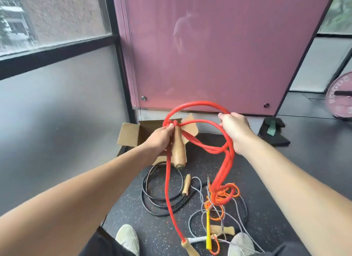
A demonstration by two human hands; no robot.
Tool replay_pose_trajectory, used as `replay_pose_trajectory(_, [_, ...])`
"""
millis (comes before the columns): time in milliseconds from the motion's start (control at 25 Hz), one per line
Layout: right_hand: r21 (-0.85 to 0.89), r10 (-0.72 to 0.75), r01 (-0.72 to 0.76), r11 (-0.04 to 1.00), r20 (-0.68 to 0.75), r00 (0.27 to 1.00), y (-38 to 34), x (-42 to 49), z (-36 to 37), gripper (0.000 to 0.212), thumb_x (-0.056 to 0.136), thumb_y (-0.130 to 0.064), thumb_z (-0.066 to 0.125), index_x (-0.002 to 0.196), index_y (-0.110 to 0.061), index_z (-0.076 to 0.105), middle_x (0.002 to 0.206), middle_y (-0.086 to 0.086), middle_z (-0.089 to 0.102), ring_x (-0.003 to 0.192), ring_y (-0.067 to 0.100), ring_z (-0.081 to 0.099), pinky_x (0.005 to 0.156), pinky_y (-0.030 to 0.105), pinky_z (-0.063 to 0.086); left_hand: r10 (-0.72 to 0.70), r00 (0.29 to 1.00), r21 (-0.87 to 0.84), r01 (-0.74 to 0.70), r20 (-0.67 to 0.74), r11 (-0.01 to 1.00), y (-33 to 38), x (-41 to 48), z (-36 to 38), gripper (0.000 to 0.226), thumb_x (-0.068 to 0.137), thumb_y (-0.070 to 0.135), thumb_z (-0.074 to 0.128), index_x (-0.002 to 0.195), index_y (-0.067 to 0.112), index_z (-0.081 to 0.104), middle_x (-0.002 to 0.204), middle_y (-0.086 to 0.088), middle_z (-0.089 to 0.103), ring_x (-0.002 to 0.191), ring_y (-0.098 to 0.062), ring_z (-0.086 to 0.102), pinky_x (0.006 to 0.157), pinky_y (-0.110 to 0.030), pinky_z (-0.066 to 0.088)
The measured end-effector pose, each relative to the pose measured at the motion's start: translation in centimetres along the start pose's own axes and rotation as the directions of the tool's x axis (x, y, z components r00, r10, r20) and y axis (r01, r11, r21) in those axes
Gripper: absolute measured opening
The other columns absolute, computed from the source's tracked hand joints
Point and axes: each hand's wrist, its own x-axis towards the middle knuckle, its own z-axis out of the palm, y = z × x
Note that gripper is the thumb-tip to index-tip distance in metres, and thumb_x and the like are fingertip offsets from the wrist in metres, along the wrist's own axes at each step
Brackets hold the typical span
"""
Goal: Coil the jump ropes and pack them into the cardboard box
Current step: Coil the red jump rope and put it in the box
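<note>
Below, black rope [182, 201] beside orange cord [225, 195].

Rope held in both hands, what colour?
Red: the rope is solid red, its handle light wood. Head view.

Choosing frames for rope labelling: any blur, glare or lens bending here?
Head view: red rope, left hand and right hand are sharp under soft, even light; the wide lens bows the window frame; the pink panel shows a faint reflection, no harsh glare.
</note>
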Motion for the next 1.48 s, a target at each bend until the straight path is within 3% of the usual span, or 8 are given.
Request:
replay_pose_trajectory(160, [-0.17,0.048,-0.021,0.985,0.156,0.987,6.2,1.1,2.6,0.017,0.086,-0.034,0.063,0.082,-0.018,0.064,0.095,0.011,0.074,0.087,0.029,0.066,0.088,0.046,0.055,-0.073,0.993,0.015,0.072,0.094,0.997,-3.1,2.2,2.8,0.032,0.11,0.034,0.037,0.092,0.018,0.06,0.073,-0.005,0.061,0.054,-0.014,0.061,0.065,-0.03,0.053])
replay_pose_trajectory(320, [-0.275,0.084,0.039,0.961,0.424,0.902,6.4,2.3,5.1,0.023,0.083,-0.034,0.072,0.099,-0.02,0.063,0.077,0.001,0.066,0.062,0.019,0.061,0.063,0.036,0.054,-0.046,0.979,0.321,-0.021,0.201,0.947,-4.8,5.4,5.0,0.031,0.108,0.029,0.043,0.101,0.006,0.063,0.07,-0.004,0.052,0.044,-0.012,0.046,0.045,-0.023,0.04])
replay_pose_trajectory(720, [-0.801,-0.115,0.095,0.591,0.032,0.993,5.4,6.7,0.5,0.032,0.094,-0.033,0.06,0.126,-0.029,0.059,0.131,0.011,0.058,0.126,0.036,0.048,0.101,0.044,0.039,0.032,0.984,0.363,-0.096,0.177,0.927,-0.1,6.7,1.3,0.034,0.105,0.028,0.048,0.088,0.017,0.075,0.07,0.0,0.055,0.036,-0.006,0.035,0.044,-0.023,0.03])
replay_pose_trajectory(840, [-0.613,-0.239,0.424,0.666,0.363,0.901,4.6,3.8,2.1,0.059,0.083,-0.031,0.072,0.137,-0.041,0.05,0.131,0.001,0.054,0.127,0.024,0.046,0.102,0.036,0.039,0.12,0.977,0.439,-0.186,0.174,0.879,0.7,5.3,1.7,0.034,0.093,0.031,0.057,0.069,0.018,0.075,0.048,0.008,0.037,0.041,-0.011,0.032,0.047,-0.027,0.028])
replay_pose_trajectory(960, [-0.473,-0.212,0.5,0.725,0.538,0.816,4.1,2.3,4.1,0.007,0.086,-0.043,0.07,0.089,-0.039,0.066,0.086,-0.013,0.066,0.085,0.009,0.062,0.073,0.017,0.046,0.281,0.952,0.468,-0.305,0.124,0.829,1.3,4.1,2.4,0.039,0.087,0.035,0.071,0.06,0.007,0.069,0.042,0.006,0.031,0.042,-0.011,0.026,0.045,-0.025,0.023])
replay_pose_trajectory(1040, [-0.529,-0.129,0.475,0.703,0.562,0.817,4.6,2.3,4.5,0.032,0.09,-0.053,0.064,0.072,-0.026,0.066,0.069,-0.004,0.068,0.069,0.021,0.066,0.065,0.027,0.054,0.379,0.925,0.412,-0.36,0.038,0.837,1.4,3.9,1.8,0.05,0.083,0.041,0.079,0.058,0.001,0.064,0.047,0.001,0.035,0.048,-0.013,0.027,0.045,-0.026,0.023])
replay_pose_trajectory(1280, [-0.335,-0.259,0.343,0.877,0.271,0.927,3.5,1.8,4.3,0.059,0.094,-0.046,0.062,0.048,-0.014,0.043,0.044,-0.007,0.038,0.049,0.016,0.04,0.039,0.019,0.026,0.246,0.961,0.48,-0.275,0.124,0.833,1.7,4.2,-2.1,0.067,0.073,0.057,0.082,0.071,-0.003,0.052,0.058,-0.001,0.037,0.055,-0.015,0.035,0.051,-0.029,0.028])
replay_pose_trajectory(1480, [-0.245,-0.137,0.16,0.956,0.108,0.985,3.4,3.0,3.1,0.043,0.075,-0.037,0.08,0.057,-0.018,0.046,0.049,-0.011,0.038,0.053,0.014,0.037,0.051,0.03,0.027,0.226,0.973,0.496,-0.179,-0.036,0.85,1.5,4.5,-2.1,0.048,0.087,0.045,0.074,0.056,0.018,0.051,0.044,0.012,0.036,0.045,-0.01,0.035,0.049,-0.025,0.029])
